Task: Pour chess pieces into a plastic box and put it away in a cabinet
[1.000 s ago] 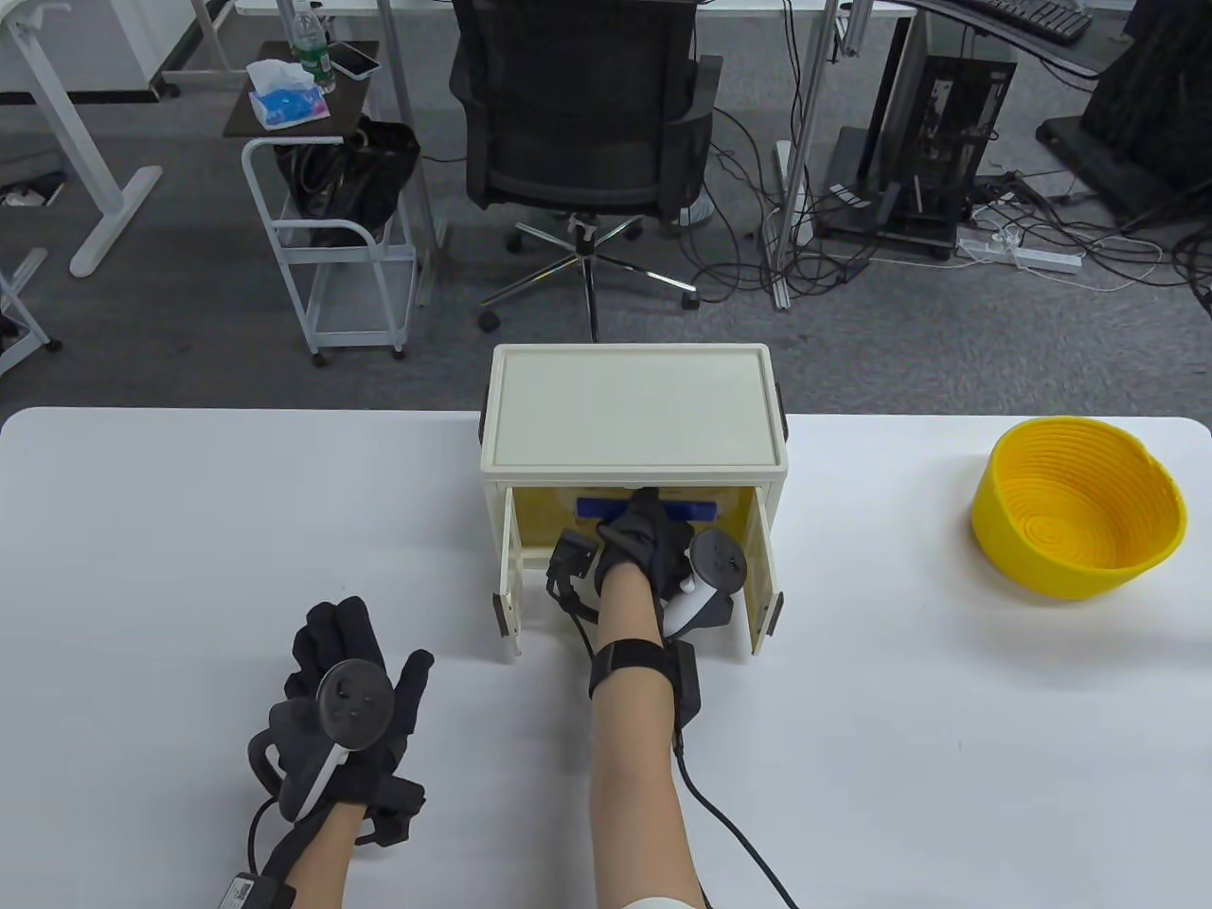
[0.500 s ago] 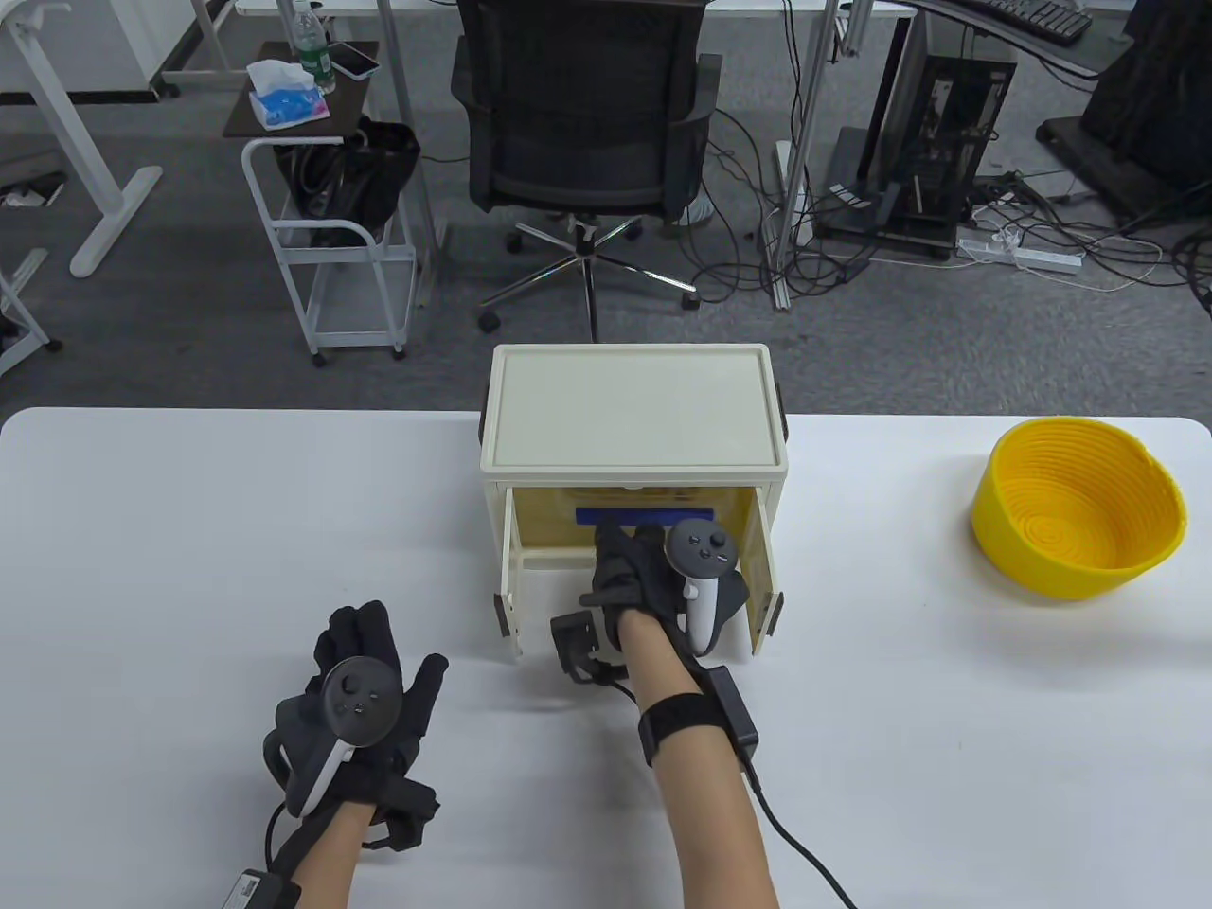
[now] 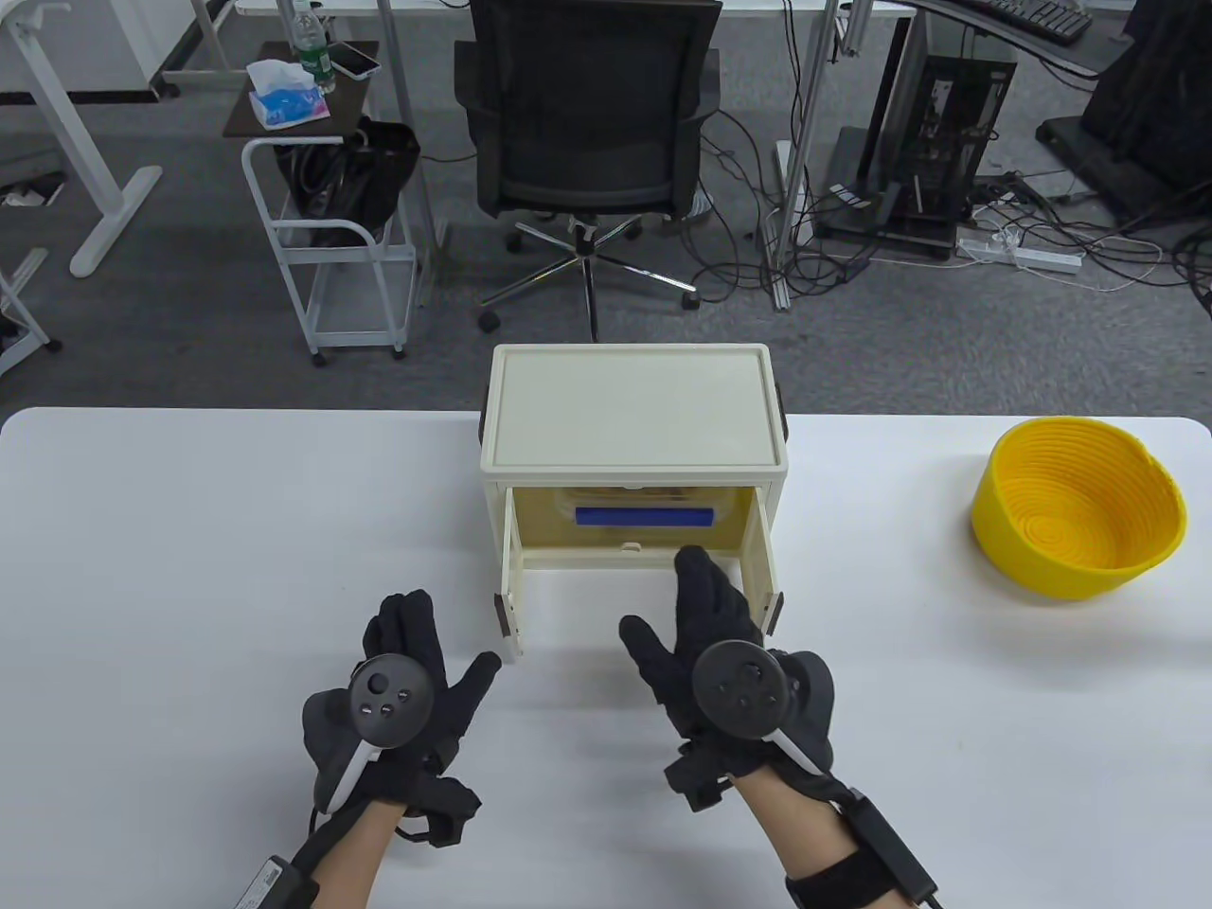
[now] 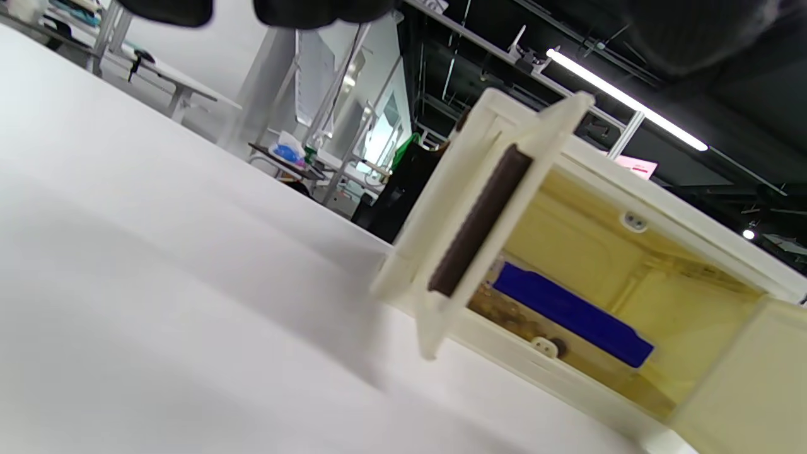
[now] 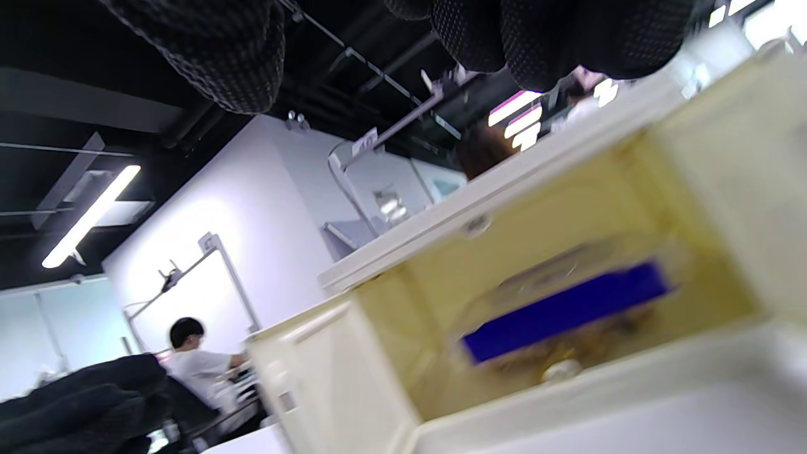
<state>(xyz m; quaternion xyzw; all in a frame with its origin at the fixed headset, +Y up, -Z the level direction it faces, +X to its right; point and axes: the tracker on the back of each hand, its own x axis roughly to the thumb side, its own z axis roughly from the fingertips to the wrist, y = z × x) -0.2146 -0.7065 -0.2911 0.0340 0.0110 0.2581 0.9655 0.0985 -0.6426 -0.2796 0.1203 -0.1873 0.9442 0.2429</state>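
A cream cabinet (image 3: 632, 407) stands at the table's far middle with both doors open. Inside sits the clear plastic box with a blue clip (image 3: 644, 517), brown chess pieces showing through it; it also shows in the left wrist view (image 4: 570, 313) and, blurred, in the right wrist view (image 5: 564, 310). My right hand (image 3: 705, 615) is spread open over the table in front of the cabinet, near the right door (image 3: 763, 578), holding nothing. My left hand (image 3: 417, 649) is spread open just left of the left door (image 3: 511, 578), empty.
A yellow ribbed bowl (image 3: 1079, 507) stands empty at the table's right. Behind the table are an office chair (image 3: 592, 123), a white cart (image 3: 331, 237) and cables on the floor. The left door's dark strip (image 4: 479, 217) shows close in the left wrist view.
My right hand has let go of the box, drawn back out of the cabinet and opened flat over the table. My left hand has moved forward and right, toward the left door.
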